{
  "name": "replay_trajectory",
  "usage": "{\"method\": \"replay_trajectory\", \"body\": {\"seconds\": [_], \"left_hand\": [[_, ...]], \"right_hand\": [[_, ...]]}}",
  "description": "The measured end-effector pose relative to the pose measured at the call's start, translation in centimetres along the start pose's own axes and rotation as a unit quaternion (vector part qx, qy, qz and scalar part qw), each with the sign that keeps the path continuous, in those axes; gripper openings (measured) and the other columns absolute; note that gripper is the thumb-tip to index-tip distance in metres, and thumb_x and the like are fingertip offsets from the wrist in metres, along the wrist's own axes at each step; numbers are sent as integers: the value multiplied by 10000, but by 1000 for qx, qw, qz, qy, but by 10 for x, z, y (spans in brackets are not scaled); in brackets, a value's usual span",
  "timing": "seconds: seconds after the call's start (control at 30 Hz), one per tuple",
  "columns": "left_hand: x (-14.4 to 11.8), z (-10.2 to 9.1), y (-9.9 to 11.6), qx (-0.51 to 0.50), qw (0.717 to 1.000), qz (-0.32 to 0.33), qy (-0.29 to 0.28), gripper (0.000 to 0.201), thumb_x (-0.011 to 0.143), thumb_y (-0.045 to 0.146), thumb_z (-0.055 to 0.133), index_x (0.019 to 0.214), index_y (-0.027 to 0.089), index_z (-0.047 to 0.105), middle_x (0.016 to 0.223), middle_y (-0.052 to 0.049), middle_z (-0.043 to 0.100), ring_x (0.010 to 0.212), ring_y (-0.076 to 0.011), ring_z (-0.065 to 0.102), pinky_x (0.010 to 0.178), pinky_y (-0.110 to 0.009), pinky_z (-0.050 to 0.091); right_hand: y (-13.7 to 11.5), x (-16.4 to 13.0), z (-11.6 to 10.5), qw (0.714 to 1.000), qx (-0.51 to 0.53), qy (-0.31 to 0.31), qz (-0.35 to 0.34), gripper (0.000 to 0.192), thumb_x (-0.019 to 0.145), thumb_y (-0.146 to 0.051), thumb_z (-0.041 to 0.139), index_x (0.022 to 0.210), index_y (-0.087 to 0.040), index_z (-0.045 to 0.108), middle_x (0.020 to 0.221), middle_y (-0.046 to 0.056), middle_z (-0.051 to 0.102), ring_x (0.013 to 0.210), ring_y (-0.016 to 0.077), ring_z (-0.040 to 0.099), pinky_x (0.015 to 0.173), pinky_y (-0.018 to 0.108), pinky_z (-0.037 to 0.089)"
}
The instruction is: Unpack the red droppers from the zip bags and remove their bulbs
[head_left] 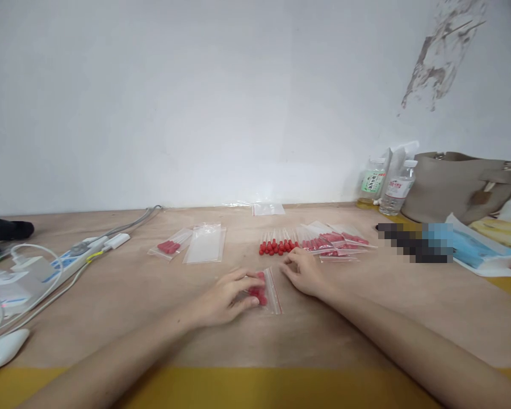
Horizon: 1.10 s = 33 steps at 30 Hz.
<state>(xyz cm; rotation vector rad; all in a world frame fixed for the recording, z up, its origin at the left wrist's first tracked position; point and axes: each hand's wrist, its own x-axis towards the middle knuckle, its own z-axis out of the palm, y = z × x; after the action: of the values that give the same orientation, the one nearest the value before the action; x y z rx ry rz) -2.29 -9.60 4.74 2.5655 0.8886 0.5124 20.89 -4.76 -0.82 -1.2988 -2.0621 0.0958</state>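
In the head view, my left hand (231, 296) is at a small clear zip bag (273, 292), its fingers and thumb around the left part. Red pieces (261, 288) show through the plastic; my fingers hide the rest. To the right of the bag's red-striped edge, my right hand (303, 271) rests with fingers bent and slightly apart, holding nothing visible. Just behind it lies a row of thin pale sticks with red heads (276, 246). Several filled zip bags (334, 243) overlap to the right of that row.
A stack of flat zip bags (205, 244) lies left of centre, beside one filled bag (169, 247). Another flat bag (269, 209) is by the wall. A power strip (74, 257) with cables stands left. Bottles (398, 190), a handbag (460, 187) and a blue pack (479, 247) are right.
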Motion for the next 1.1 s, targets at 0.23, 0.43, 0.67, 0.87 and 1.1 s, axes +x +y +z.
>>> {"method": "replay_trajectory", "body": {"seconds": [0.23,0.43,0.67,0.87,1.1], "left_hand": [[22,24,-31,18,999,33,-15,418,858,332,445,1262,227,414,1296,-80,431,1174,-194,418,975,-361,359],[26,30,-35,31,998,33,39,378,887,268,385,1262,228,415,1269,-71,454,1153,-176,433,963,-351,379],[42,34,-48,117,978,153,81,267,867,274,439,1074,208,594,1154,-78,516,1051,-175,496,889,-309,427],[51,31,-49,168,940,267,129,260,880,286,418,906,155,641,995,-71,618,904,-140,566,793,-244,460],[52,30,-51,222,936,259,82,282,905,225,342,887,139,610,939,-73,631,872,-143,569,787,-251,447]], "right_hand": [[-19,-9,-1,977,131,-152,77,257,640,-464,623,682,-213,658,770,11,577,787,177,510,734,308,361],[-25,-7,3,949,210,-201,124,196,678,-345,565,606,-185,653,664,-14,599,669,131,512,682,265,355],[-33,-5,-1,935,221,-211,178,208,612,-368,635,561,-166,645,560,-17,574,623,123,490,623,248,328],[-31,-5,1,930,233,-203,198,307,556,-456,679,529,-153,632,501,-26,531,576,109,462,591,241,310],[-26,-4,5,926,260,-207,181,362,628,-501,612,559,-146,621,500,-27,521,557,103,456,593,246,326]]}}
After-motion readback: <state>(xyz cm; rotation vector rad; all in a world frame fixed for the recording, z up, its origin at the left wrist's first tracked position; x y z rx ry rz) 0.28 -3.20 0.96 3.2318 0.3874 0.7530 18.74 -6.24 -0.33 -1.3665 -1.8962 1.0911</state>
